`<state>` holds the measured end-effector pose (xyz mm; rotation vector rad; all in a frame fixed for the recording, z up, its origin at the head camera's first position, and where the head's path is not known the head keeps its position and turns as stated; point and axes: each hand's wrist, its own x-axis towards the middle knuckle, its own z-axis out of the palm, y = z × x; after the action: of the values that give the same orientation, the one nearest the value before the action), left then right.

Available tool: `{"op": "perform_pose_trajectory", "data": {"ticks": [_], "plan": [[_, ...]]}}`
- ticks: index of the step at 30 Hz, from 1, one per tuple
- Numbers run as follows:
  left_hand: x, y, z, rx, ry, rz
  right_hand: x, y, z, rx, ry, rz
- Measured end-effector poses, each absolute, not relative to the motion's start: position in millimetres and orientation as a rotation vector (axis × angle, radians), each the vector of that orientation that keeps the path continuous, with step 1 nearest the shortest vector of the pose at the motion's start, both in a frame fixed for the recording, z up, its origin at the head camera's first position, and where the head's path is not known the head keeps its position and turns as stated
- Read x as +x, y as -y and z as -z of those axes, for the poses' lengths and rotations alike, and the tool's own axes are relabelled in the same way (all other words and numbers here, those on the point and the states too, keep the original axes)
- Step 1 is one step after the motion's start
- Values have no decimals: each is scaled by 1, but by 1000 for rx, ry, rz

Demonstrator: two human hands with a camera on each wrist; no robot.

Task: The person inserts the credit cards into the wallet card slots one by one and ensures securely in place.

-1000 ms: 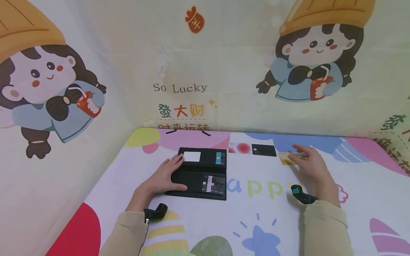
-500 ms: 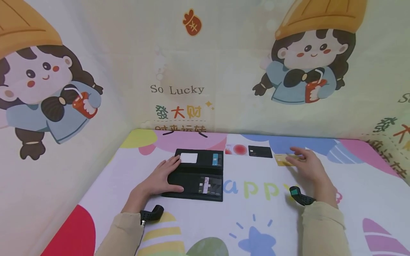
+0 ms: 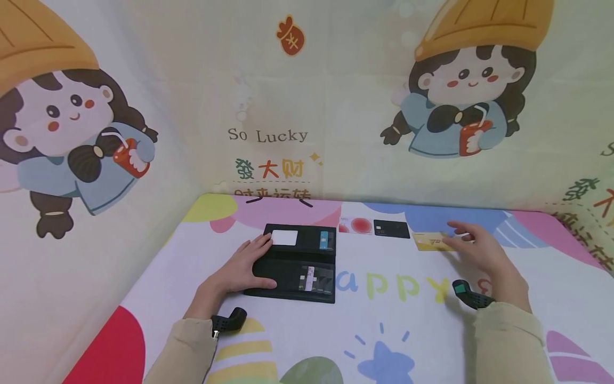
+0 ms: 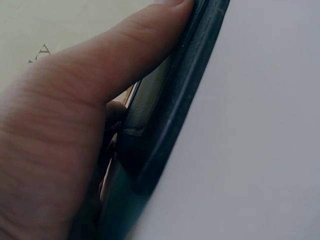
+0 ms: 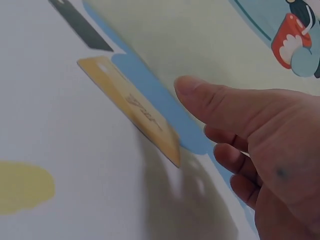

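Note:
In the head view, a black wallet lies unfolded, with cards in its slots and a white card in its upper half. My left hand rests on the wallet's left side, fingers spread, thumb across the lower half. The left wrist view shows the thumb along the wallet's dark edge. Just right of a gold card hovers my right hand, fingers loosely bent and holding nothing. In the right wrist view the gold card lies flat beyond the thumb.
A black card and a card with red circles lie left of the gold one, in a row along the table's back. Behind the patterned tabletop rises a cartoon-printed backdrop. Each wrist wears a black camera band.
My right hand has shifted to the right, uncovering more of the gold card. The left hand stays on the wallet. The head view has shifted slightly.

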<state>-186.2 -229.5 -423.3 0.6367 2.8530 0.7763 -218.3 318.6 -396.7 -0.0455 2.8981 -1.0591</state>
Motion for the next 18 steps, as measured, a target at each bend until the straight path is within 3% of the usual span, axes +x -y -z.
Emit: {"op": "perform_pose_trajectory", "data": {"ticks": [18], "plan": [[-185, 230, 423, 649, -2857, -765, -223, -328, 415, -156, -2938, 1049]]}}
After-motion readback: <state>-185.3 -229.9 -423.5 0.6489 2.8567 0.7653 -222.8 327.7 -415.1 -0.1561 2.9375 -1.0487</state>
